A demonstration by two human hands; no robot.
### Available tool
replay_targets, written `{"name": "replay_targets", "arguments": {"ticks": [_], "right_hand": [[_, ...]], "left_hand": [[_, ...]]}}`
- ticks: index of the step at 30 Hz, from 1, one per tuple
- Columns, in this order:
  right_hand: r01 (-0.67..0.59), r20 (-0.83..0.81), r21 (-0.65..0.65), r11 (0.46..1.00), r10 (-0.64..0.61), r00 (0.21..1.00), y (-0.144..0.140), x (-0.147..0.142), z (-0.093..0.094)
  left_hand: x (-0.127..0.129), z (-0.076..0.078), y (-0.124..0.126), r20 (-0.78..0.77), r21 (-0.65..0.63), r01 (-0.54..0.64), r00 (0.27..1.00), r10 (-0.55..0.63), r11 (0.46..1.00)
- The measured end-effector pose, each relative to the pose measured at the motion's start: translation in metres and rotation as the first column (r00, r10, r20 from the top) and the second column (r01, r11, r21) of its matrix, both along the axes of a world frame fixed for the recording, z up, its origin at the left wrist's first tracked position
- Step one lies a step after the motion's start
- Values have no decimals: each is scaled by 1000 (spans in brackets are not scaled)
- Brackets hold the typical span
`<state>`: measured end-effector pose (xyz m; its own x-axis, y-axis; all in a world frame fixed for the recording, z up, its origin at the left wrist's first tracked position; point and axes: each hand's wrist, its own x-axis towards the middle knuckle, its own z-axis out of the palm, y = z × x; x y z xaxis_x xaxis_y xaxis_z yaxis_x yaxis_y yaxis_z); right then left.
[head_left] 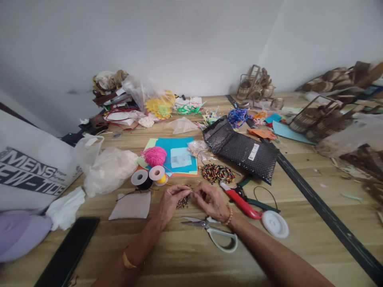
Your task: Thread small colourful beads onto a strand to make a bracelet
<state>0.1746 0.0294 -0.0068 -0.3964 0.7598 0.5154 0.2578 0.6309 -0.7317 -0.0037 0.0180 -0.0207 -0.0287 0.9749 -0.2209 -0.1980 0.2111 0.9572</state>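
Note:
My left hand (172, 200) and my right hand (212, 201) meet fingertip to fingertip above the table, both pinched closed. Whatever lies between the fingertips is too small to make out. Under and between them is a small pile of loose dark, multicoloured beads (182, 203), partly covered by the left fingers. Scissors with pale handles (223, 240) lie just below my right hand, blades pointing left. Behind that hand is a coil of strung multicoloured beads (218, 173). Spools of black thread (141, 180) and yellow thread (158, 175) stand beyond my left hand.
Right of my right hand lie a red-handled cutting tool (243, 203) and a white round lid (275, 224). A black bubble mailer (243, 149), pink yarn (154, 156) and blue paper (179, 142) lie farther back. A phone (68, 251) rests at front left.

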Motion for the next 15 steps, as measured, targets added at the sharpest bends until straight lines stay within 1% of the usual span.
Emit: {"name": "replay_targets", "arguments": {"ticks": [8, 15], "right_hand": [[-4, -22, 11, 1000, 4, 1000, 0, 0, 0], [-1, -7, 8, 1000, 1, 1000, 0, 0, -1]], "left_hand": [[2, 5, 0, 9, -16, -9, 1000, 9, 1000], [2, 4, 0, 46, -37, -41, 998, 43, 998]]}}
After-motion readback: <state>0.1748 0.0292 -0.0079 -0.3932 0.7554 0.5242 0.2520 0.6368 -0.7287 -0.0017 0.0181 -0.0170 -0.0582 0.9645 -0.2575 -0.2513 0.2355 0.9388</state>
